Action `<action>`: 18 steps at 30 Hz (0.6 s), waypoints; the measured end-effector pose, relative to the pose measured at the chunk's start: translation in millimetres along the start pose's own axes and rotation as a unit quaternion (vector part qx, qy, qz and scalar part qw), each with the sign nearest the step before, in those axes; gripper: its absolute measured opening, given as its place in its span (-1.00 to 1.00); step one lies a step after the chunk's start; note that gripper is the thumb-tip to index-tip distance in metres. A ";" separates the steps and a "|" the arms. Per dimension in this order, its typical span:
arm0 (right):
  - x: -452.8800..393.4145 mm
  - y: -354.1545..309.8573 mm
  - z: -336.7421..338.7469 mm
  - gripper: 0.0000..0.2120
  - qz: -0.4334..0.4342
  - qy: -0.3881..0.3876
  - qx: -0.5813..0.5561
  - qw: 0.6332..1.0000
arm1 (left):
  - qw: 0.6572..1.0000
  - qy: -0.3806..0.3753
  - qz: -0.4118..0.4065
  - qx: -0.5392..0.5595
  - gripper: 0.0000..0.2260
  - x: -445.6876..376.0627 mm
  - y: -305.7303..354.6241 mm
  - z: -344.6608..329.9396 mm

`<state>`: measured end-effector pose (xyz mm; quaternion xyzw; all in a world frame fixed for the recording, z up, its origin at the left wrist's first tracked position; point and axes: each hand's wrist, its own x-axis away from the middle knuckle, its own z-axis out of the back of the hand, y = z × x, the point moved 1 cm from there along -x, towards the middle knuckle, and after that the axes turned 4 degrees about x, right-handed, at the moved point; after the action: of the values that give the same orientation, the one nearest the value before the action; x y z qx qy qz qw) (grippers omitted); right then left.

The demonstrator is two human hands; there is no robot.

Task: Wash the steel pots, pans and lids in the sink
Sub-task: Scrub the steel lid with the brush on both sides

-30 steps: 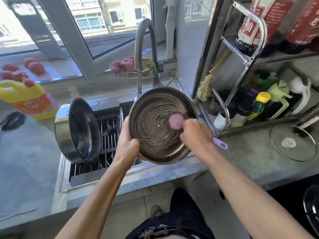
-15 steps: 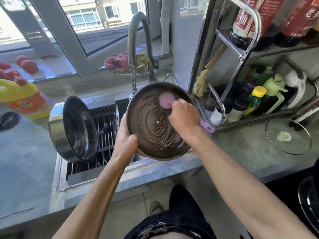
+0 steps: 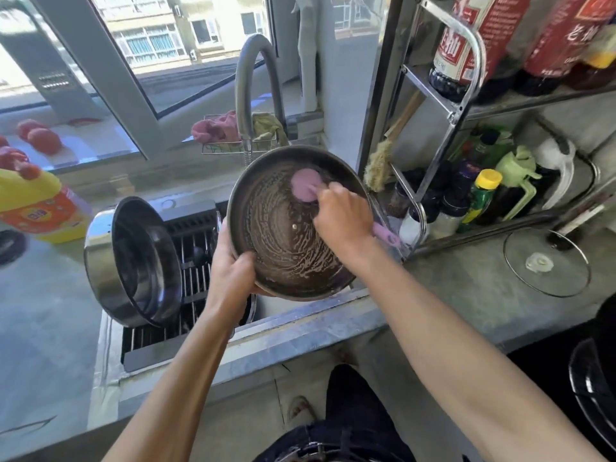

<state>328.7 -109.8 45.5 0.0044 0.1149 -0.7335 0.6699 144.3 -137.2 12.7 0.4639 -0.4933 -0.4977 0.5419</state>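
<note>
A round steel lid (image 3: 283,248), its inner side streaked with soap suds, is tilted towards me over the sink (image 3: 300,311). My left hand (image 3: 233,271) grips its lower left rim. My right hand (image 3: 343,218) holds a pink dish brush (image 3: 305,185), whose round head presses on the upper part of the lid; the handle sticks out behind my palm. A steel pot (image 3: 133,261) lies on its side on the black drying rack (image 3: 196,248) to the left.
The grey faucet (image 3: 253,78) arches above the lid. A yellow detergent bottle (image 3: 40,208) stands at the left. A wire shelf (image 3: 466,128) with bottles stands at the right, and a glass lid (image 3: 546,261) lies on the counter there.
The brush head moved from the lid's middle up towards its top rim, leaving swirls of suds. My left hand kept its hold on the rim.
</note>
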 end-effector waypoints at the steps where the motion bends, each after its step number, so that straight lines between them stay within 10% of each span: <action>1: 0.1 -9.8 -3.5 -0.57 0.032 -0.012 -0.029 0.999 | 1.000 0.000 0.001 0.010 -0.39 0.0 0.5 -4.5; 7: 49.4 -9.1 -2.7 -0.71 0.125 -0.174 0.055 0.975 | 0.996 0.064 0.028 0.052 -0.69 -13.7 -2.0 16.2; 12: 19.0 25.8 2.7 -0.71 -0.035 -0.028 0.068 0.997 | 1.000 -0.027 -0.011 -0.010 -0.52 12.8 2.2 0.9; 18: 39.4 -21.0 -8.8 -0.69 0.163 -0.129 -0.020 0.978 | 0.999 0.022 0.011 0.041 -0.59 0.9 -1.0 -6.8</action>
<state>302.7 -145.3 34.1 -0.0848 0.0393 -0.6060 0.7899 151.1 -138.0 11.2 0.4913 -0.5064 -0.4604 0.5387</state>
